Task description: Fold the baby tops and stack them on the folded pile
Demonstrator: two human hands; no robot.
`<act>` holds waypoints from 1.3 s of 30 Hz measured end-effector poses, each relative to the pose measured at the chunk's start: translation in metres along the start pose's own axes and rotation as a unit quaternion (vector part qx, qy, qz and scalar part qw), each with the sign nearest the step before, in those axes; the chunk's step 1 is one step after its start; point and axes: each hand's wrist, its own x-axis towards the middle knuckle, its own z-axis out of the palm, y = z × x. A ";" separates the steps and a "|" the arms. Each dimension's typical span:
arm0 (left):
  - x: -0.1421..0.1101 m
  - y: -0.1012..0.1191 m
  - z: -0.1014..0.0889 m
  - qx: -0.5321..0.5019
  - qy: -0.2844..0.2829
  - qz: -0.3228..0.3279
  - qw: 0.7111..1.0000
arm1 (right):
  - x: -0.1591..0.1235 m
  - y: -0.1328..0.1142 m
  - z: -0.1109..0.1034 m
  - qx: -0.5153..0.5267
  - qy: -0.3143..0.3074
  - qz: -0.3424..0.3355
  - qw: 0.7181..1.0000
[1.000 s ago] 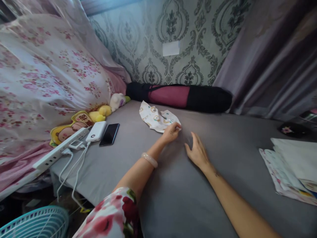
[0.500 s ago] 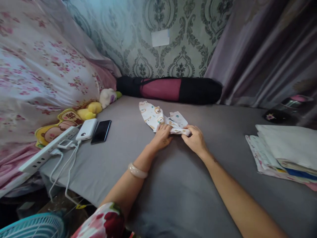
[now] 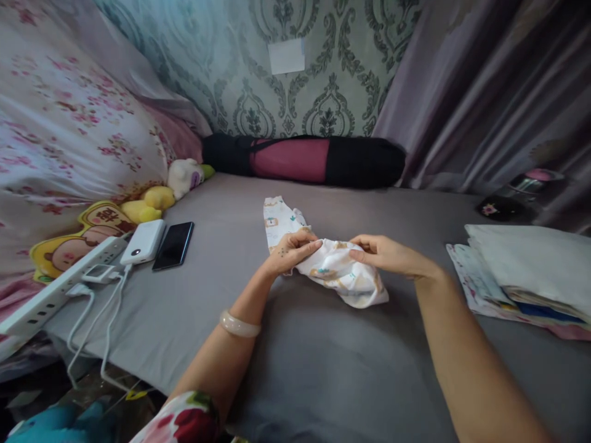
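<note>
A small white garment with brown and green animal prints is bunched between my two hands, over the grey sheet. It looks like baby clothing; its exact kind is hard to tell. My left hand pinches the garment's upper edge, thumb on top. With thumb and fingers, my right hand grips the same edge farther right. Loose cloth hangs toward me below the right hand. Another printed part stretches away beyond my left hand.
On the left are a phone, a white power bank, a power strip and plush toys. Folded cloths lie at right, near a pink-topped bottle. A black and pink roll bag lies along the wall.
The part of the garment in my hands has been lifted and turned, so cloth now hangs toward me. My right hand has shifted right. The view has tilted slightly.
</note>
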 end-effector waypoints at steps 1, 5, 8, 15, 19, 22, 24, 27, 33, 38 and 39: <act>0.001 -0.001 0.002 0.002 -0.012 -0.003 1.000 | 0.001 0.001 0.001 -0.015 0.013 -0.019 1.000; 0.003 -0.006 0.006 0.020 -0.037 -0.001 0.999 | 0.007 -0.001 0.018 -0.063 0.064 -0.073 0.993; 0.003 -0.004 0.003 0.037 0.003 0.019 0.999 | 0.012 -0.001 0.026 -0.097 0.076 -0.063 0.990; 0.001 -0.006 -0.020 0.085 0.163 0.062 0.981 | 0.021 0.033 -0.006 -0.053 0.273 -0.016 0.960; 0.002 -0.014 -0.024 0.139 0.127 0.063 0.980 | 0.022 0.045 -0.016 -0.013 0.282 0.010 0.959; 0.004 -0.017 -0.024 0.183 0.103 0.083 0.974 | 0.023 0.048 -0.016 -0.003 0.281 0.030 0.959; 0.006 -0.018 -0.024 0.210 0.096 0.102 0.968 | 0.022 0.049 -0.016 -0.002 0.270 0.044 0.962; 0.009 -0.022 -0.027 0.229 0.102 0.126 0.960 | 0.017 0.049 -0.019 0.008 0.214 0.044 0.976; 0.012 -0.029 -0.031 0.186 0.148 0.122 0.964 | 0.003 0.042 -0.021 0.012 0.115 0.031 0.993; 0.006 -0.016 -0.040 0.179 0.162 0.137 0.961 | -0.008 0.029 -0.014 -0.028 0.142 0.013 0.989; 0.002 -0.009 -0.044 0.190 0.157 0.140 0.959 | -0.012 0.024 -0.014 -0.037 0.144 0.006 0.989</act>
